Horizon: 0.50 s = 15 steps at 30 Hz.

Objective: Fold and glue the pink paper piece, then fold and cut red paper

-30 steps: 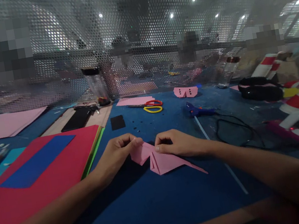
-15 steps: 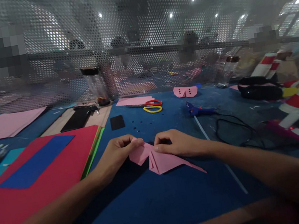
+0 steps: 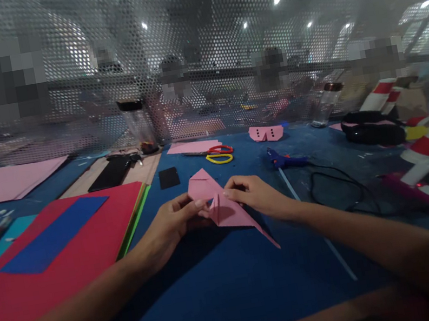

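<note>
A folded pink paper figure (image 3: 231, 212) with a long thin tail is held between both hands above the blue table (image 3: 204, 293). My left hand (image 3: 173, 223) pinches its left edge, thumb on top and fingers underneath. With thumb and fingertips, my right hand (image 3: 253, 193) grips the upper right side. One pointed flap sticks up away from me, and the tail hangs toward the lower right. Just beyond lie a small black square (image 3: 169, 177) and scissors (image 3: 219, 154) with red and yellow handles. Parts of the fingers under the paper are hidden.
Left are red sheets (image 3: 89, 247) with a blue strip (image 3: 56, 236), and a black phone (image 3: 109, 172). Right are a blue glue gun (image 3: 286, 158) with its cord, a glue stick (image 3: 340, 260) and a magenta glue gun (image 3: 421, 191). A pink dotted piece (image 3: 266, 133) stands behind, before a perforated screen (image 3: 201, 31).
The pink paper figure has been turned and tilted, so its flap now points away from me. My left hand has moved lower, under its edge; my right hand has shifted slightly.
</note>
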Motion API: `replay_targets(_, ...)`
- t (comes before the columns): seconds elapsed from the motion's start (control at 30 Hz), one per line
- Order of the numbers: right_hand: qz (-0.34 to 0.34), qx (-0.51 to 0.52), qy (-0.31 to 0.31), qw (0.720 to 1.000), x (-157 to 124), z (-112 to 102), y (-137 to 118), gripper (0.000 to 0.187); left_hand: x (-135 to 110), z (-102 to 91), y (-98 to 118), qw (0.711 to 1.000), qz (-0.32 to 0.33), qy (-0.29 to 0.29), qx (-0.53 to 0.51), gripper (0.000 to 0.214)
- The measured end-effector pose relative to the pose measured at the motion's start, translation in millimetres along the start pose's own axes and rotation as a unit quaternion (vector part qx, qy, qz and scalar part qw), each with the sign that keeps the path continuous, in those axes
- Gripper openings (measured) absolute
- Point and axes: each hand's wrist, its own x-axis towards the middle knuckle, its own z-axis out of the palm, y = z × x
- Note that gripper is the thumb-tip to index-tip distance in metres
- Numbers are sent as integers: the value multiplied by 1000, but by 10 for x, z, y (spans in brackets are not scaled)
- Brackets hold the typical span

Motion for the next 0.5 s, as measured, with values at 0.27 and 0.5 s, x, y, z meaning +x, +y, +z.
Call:
replay_targets(0.27, 24, 100, -14, 995, -37, 63, -45, 26, -88, 181, 11, 998, -62, 11, -17, 29)
replay_targets(0.5, 58, 145, -33, 987, -64, 144, -71, 30, -102, 207, -51, 996, -57, -1, 63, 32)
